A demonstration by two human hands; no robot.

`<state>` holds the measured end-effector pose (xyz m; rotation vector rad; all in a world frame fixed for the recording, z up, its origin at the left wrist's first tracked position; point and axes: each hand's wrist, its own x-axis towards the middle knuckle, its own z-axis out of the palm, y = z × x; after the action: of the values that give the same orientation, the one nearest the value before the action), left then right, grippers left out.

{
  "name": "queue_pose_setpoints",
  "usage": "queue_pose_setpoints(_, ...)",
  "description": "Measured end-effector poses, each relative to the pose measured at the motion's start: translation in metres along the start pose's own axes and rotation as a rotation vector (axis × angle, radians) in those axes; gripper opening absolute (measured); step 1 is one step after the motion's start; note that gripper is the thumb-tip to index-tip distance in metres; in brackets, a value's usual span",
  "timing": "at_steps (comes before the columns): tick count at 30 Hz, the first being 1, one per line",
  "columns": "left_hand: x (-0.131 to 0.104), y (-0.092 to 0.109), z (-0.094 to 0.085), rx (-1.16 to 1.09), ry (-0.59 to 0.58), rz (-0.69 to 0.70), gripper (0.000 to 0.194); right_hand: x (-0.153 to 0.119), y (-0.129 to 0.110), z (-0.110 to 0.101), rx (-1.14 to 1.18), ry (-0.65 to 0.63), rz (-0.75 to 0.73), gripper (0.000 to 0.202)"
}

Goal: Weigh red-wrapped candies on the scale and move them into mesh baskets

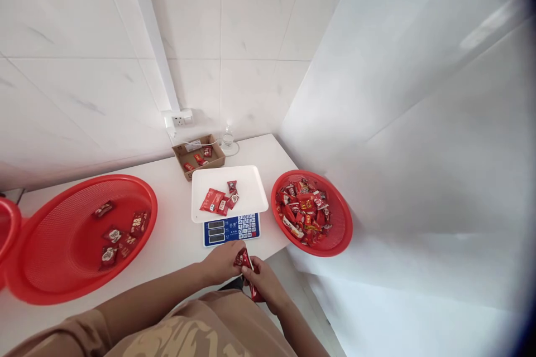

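Just below the scale, my left hand (223, 261) is closed on a small red packet (242, 258). My right hand (264, 283) is beside it, its fingers closed on red wrapped packets (255, 292) that hang near its palm. The blue keypad scale (231, 228) carries a white tray (253, 183) with several red packets (213, 199) on it. To the right, a round red basket (344, 217) is heaped with red-wrapped sweets (307, 203).
A large red basket (62, 223) on the left of the white table (167, 245) holds several red packets. Behind the tray are a cardboard box (213, 162) with a few packets and a clear bottle (227, 137). Another red basket (6, 228) shows at the left edge.
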<state>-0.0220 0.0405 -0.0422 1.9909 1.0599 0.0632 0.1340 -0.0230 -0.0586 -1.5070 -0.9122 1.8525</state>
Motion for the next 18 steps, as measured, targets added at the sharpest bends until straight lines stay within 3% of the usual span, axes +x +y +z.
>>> queue_pose_setpoints(5,-0.022,-0.006,-0.005,-0.221,-0.024,-0.133,0.035,0.002,0.002,0.01,-0.167,-0.078,0.006,0.042)
queue_pose_setpoints(7,-0.029,-0.007,-0.011,-0.357,-0.055,-0.148,0.044,0.003,0.002,0.011,-0.222,-0.094,-0.021,0.045)
queue_pose_setpoints(9,-0.035,-0.007,-0.013,-0.487,-0.084,-0.128,0.04,0.003,0.0,0.011,-0.294,-0.098,-0.043,0.046)
queue_pose_setpoints(12,-0.039,-0.011,-0.011,-0.637,-0.127,-0.117,0.032,0.002,-0.003,0.011,-0.417,-0.101,-0.093,0.046)
queue_pose_setpoints(18,-0.037,-0.025,0.0,-0.76,-0.172,-0.141,0.044,-0.003,-0.008,0.013,-0.452,-0.097,-0.089,0.05)
